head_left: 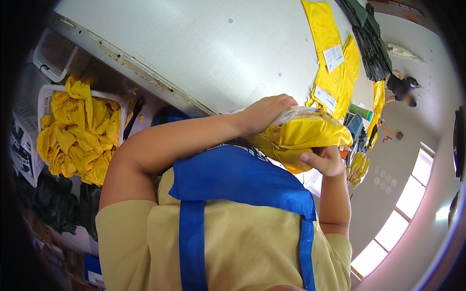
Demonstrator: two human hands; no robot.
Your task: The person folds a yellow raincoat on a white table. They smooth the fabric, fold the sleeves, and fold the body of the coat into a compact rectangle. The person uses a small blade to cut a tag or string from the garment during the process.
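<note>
Just above my blue apron (pixel 238 179), a folded yellow garment (pixel 303 138) is in a clear plastic bag (pixel 298 114). My left hand (pixel 267 114) reaches across from the left, its fingers closed over the upper left edge of the bag. My right hand (pixel 325 160) grips the bundle's lower right side. Its thumb presses on the front, while its other fingers are hidden behind the bundle. Farther off on the pale table (pixel 194 39) lie long yellow garments (pixel 324 36), with a white printed card (pixel 333 57) and a second card (pixel 324 98) on them.
A white basket (pixel 46 99) heaped with crumpled yellow cloth (pixel 80 131) stands at the left, below the table edge. Dark green garments (pixel 371 43) are stacked at the far right of the table, near a green roll (pixel 361 111). Another person (pixel 402 89) is farther off at the right.
</note>
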